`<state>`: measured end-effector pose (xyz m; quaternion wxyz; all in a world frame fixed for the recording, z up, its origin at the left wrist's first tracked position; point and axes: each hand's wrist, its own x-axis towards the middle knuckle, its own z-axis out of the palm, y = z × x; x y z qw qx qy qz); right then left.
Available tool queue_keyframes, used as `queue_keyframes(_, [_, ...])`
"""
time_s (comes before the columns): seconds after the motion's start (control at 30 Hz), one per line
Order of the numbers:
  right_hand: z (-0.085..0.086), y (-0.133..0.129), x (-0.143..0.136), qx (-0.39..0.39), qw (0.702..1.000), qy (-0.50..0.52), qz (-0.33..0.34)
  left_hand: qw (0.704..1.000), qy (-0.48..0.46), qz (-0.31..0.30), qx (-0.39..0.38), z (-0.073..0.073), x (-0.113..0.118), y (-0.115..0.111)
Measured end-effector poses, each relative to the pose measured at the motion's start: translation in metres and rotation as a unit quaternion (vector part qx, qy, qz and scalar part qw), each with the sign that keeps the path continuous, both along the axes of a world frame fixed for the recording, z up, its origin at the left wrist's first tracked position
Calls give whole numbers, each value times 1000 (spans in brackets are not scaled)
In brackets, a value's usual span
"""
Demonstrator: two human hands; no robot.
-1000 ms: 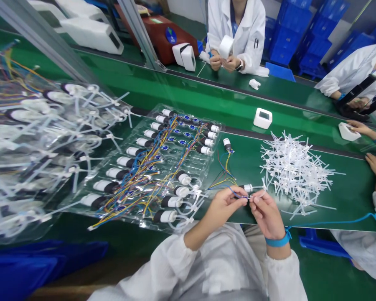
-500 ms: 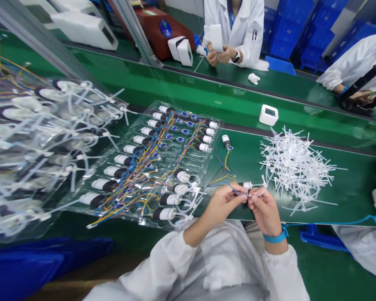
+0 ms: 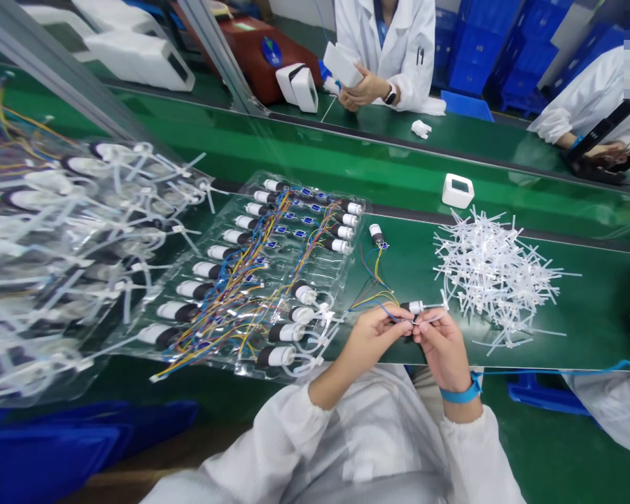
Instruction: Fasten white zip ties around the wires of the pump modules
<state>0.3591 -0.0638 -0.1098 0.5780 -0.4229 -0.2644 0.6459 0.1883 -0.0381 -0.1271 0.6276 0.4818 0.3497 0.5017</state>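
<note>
- Task thing: slim small part with blue wire (image 3: 412, 323), between the hands, over near edge of green counter (image 3: 409, 259); details too small to read.
- Left hand (image 3: 374, 337): grip closed, thumb and finger pinching that part. Right hand (image 3: 444, 346), blue band on wrist: grip pinched on it too.
- Just beyond fingertips: black-and-white cylinder with white tube fitting (image 3: 414, 306).
- Near, on counter: second black-and-white cylinder with blue board and coloured wires (image 3: 376, 234).
- Left of hands: clear plastic tray (image 3: 320, 275). In it: rows of black-and-white cylinders, blue boards, bundled wires; lower right ones have white tubes.
- Far left: clear plastic packaging with more cylinders and tubes (image 3: 84, 252), blurred.
- Right of hands: pile of white plastic tube fittings (image 3: 496, 276), loose on counter.
- Lower left: blue plastic bins (image 3: 47, 448); contents can't tell.
- Back: stacked blue plastic crates (image 3: 477, 52); contents can't tell.
</note>
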Motion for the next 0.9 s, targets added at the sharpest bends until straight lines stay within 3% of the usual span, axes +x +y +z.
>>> queue_keyframes(0.3, [0, -1, -2, 12, 1000, -14, -9, 1000, 13, 9, 17, 2, -1, -2])
queue_keyframes(0.6, [-1, -3, -6, -23, 997, -62, -38, 997, 42, 55, 23, 5, 2, -5])
queue_keyframes(0.9, [-1, -5, -5, -17, 996, -77, -40, 999, 39, 22, 10, 8, 0, -3])
